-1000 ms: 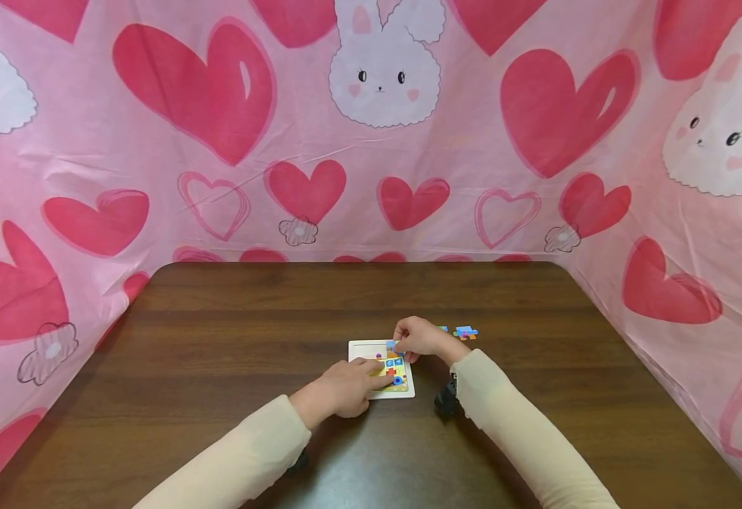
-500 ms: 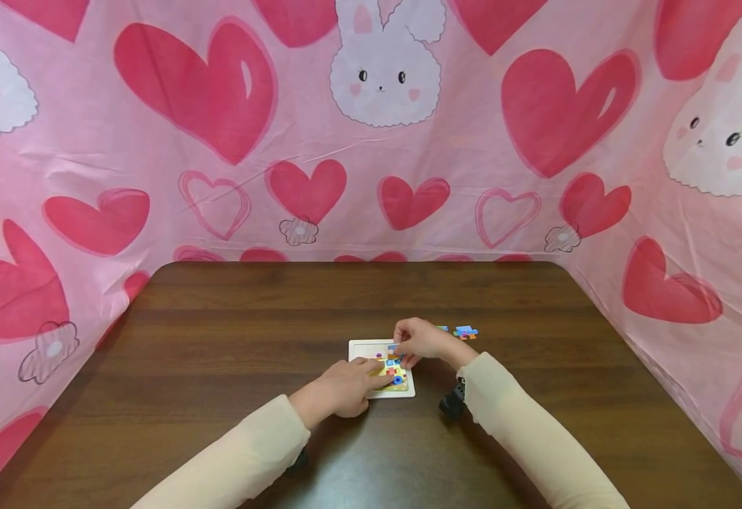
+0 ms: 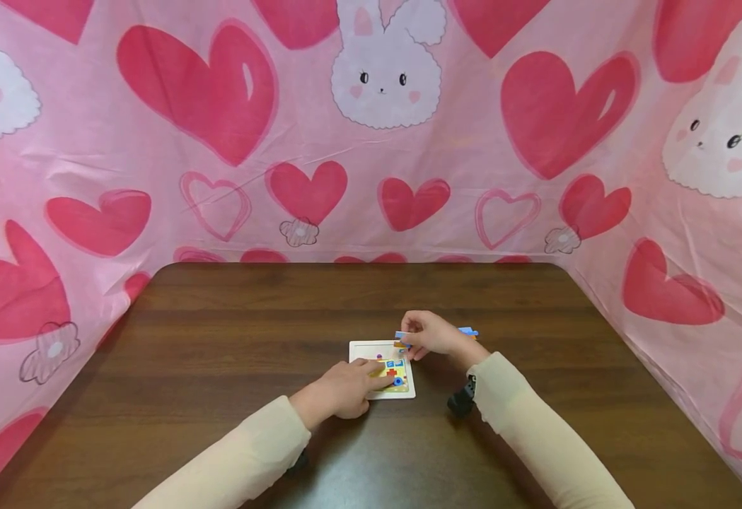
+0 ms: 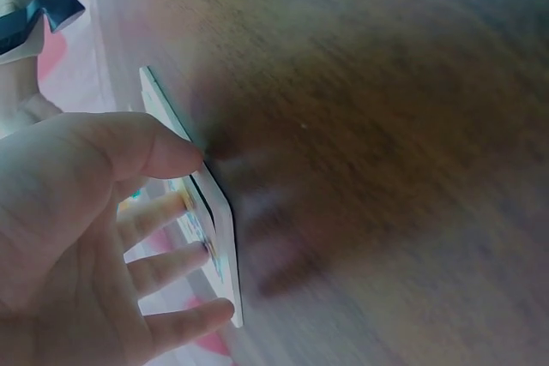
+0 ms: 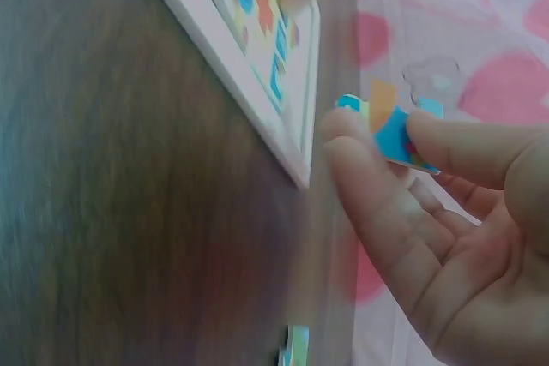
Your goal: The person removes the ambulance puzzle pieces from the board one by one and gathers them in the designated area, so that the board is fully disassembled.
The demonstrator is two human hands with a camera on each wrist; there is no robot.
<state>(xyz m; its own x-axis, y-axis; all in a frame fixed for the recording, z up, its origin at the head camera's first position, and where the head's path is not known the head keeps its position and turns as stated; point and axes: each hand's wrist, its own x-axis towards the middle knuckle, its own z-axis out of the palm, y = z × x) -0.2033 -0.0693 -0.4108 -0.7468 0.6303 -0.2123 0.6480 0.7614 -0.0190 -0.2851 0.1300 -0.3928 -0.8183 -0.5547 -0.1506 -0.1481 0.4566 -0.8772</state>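
A white-framed jigsaw puzzle board (image 3: 361, 347) lies on the table, its near part filled with yellow, red and blue pieces while its far part shows bare white. My left hand (image 3: 343, 388) rests on the board's left side, fingers spread out over the fitted pieces. In the left wrist view its thumb (image 4: 159, 147) lies at the frame's edge. Between thumb and fingers my right hand (image 3: 431, 332) pinches a blue and orange puzzle piece (image 5: 393, 133), raised over the board's far right corner. The right wrist view shows this piece tilted, partly covered by the fingertips.
Another blue puzzle piece (image 3: 469, 331) lies on the brown table (image 3: 269, 304) beyond my right hand, partly hidden by it. A pink cloth (image 3: 358, 148) with hearts and rabbits hangs behind the table and along its sides.
My right hand has lifted the puzzle piece off the board's far right part and drawn it slightly away and to the right. The left hand has stayed in place.
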